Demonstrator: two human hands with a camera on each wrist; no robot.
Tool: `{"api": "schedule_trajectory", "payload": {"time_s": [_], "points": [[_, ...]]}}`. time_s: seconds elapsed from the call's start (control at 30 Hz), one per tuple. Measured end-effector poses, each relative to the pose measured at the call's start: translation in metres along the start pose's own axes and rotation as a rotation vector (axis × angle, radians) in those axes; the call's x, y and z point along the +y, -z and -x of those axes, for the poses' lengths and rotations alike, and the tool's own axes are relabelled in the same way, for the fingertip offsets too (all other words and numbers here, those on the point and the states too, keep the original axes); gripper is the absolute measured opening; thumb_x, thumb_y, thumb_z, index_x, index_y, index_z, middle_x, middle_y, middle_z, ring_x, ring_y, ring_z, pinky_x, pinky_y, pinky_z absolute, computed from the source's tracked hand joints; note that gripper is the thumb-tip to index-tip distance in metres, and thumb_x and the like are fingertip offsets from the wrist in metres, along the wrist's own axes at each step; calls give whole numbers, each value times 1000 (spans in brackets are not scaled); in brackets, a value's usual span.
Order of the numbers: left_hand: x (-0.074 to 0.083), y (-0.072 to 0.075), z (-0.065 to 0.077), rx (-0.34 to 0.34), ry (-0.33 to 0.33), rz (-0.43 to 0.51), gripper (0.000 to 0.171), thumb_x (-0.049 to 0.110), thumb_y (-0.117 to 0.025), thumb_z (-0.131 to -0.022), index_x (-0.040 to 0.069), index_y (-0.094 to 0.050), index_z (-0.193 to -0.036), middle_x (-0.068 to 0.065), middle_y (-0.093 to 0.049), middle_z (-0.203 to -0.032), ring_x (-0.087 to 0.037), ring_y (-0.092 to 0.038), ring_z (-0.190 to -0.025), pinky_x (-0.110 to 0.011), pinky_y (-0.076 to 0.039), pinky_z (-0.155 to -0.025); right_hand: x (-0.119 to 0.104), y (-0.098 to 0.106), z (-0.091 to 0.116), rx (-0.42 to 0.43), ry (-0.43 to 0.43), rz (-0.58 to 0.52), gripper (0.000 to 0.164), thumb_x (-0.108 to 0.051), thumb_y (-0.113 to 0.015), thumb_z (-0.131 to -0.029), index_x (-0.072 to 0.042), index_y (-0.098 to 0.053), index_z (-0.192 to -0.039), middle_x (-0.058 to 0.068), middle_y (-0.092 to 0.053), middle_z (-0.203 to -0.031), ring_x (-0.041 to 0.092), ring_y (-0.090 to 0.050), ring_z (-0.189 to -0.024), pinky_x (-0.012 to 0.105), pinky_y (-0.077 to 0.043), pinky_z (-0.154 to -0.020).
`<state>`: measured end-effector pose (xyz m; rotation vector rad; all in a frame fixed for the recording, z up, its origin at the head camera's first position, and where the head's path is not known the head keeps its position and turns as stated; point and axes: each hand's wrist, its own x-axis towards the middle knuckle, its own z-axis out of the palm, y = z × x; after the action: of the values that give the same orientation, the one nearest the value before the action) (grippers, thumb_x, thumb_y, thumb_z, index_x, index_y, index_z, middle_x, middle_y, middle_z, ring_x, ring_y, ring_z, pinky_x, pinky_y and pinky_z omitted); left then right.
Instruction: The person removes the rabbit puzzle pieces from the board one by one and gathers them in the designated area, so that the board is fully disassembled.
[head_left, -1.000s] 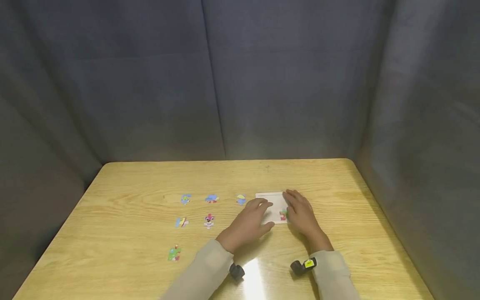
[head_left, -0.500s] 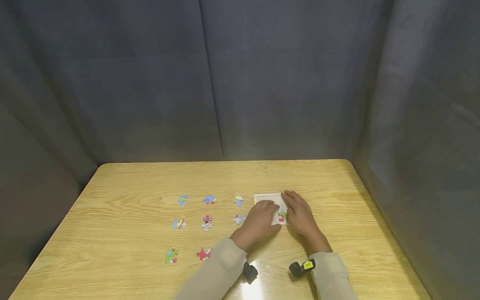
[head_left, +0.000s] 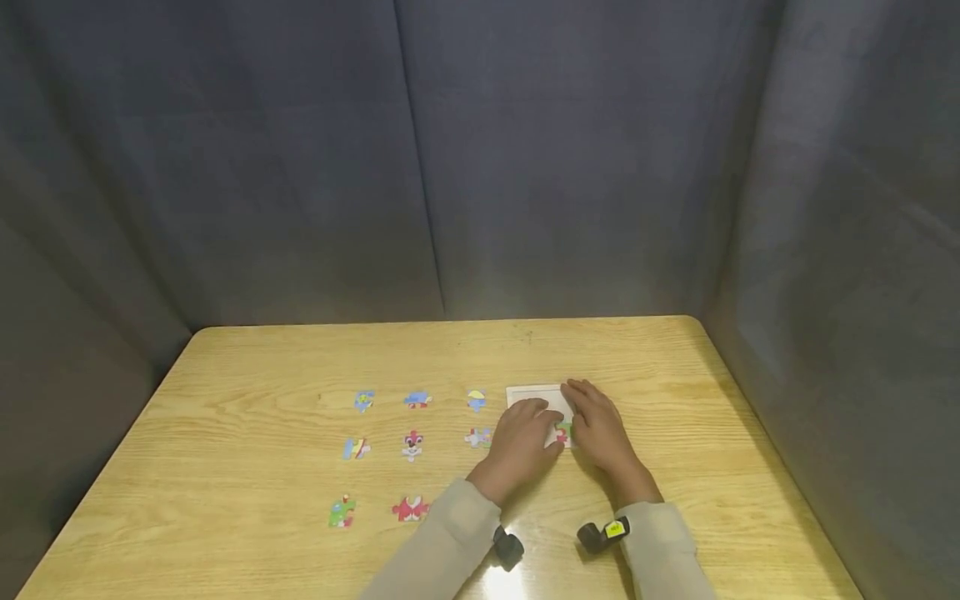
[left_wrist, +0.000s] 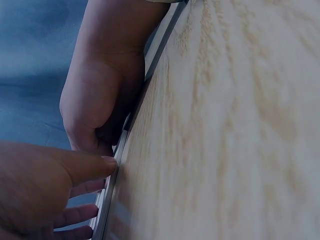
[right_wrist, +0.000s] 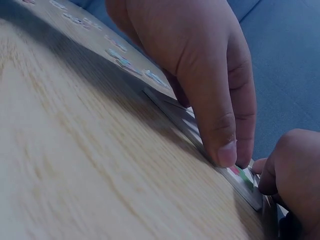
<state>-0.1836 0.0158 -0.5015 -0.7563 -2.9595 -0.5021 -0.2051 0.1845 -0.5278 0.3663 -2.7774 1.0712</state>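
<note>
A small white puzzle tray (head_left: 532, 391) lies on the wooden table, right of centre. A red and green jigsaw piece (head_left: 564, 432) sits in its near right corner. My left hand (head_left: 519, 443) reaches over the tray from the left, thumb and fingertips around this piece; in the right wrist view its thumb (right_wrist: 227, 152) and a finger come together at the piece's edge. My right hand (head_left: 597, 427) holds the tray's right side, its fingers along the rim. Part of the tray is hidden beneath my left hand.
Several loose jigsaw pieces lie spread left of the tray, among them a blue and yellow one (head_left: 476, 401), a face piece (head_left: 412, 446), a red one (head_left: 410, 509) and a green one (head_left: 342, 511). Dark curtains (head_left: 315, 167) stand around the table (head_left: 247, 400).
My left hand has moved right over the tray, bringing its thumb and fingers to the corner piece and uncovering loose pieces behind it. My right hand stays at the tray's right side.
</note>
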Motion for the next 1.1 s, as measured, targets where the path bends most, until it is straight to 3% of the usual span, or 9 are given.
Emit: {"api": "schedule_trajectory", "payload": {"time_s": [0.27,0.63,0.9,1.1], "points": [[-1,0,1,16,8,1,39,34,-65,-93,19,-61,-129,-5,-50,-140,-24,-37,-135,-43,-29,-113,-2,-2,0,4,6,-9,47,-4,-43,-95,-4,-48,-142,15,-39,-150,37,-24,-142,63,-16,-113],[2,1,-1,8,17,97,39,29,-68,-91,19,-58,-128,-3,-50,-139,-24,-37,-134,-45,-26,-114,-1,0,0,14,2,5,46,-3,-42,-95,-3,-49,-141,14,-40,-150,37,-25,-142,62,-17,-113],[4,0,-2,19,27,134,38,24,-67,-92,20,-57,-129,4,-60,-124,-21,-46,-126,-49,-27,-113,-3,1,0,1,-6,-4,46,-2,-43,-95,-2,-49,-141,15,-39,-150,37,-24,-143,63,-15,-113],[4,0,-2,27,23,129,37,24,-68,-92,19,-59,-128,4,-60,-122,-20,-49,-122,-47,-29,-112,0,-1,0,0,-13,-2,46,-4,-42,-95,-3,-48,-141,14,-39,-150,37,-23,-143,63,-14,-113]]}}
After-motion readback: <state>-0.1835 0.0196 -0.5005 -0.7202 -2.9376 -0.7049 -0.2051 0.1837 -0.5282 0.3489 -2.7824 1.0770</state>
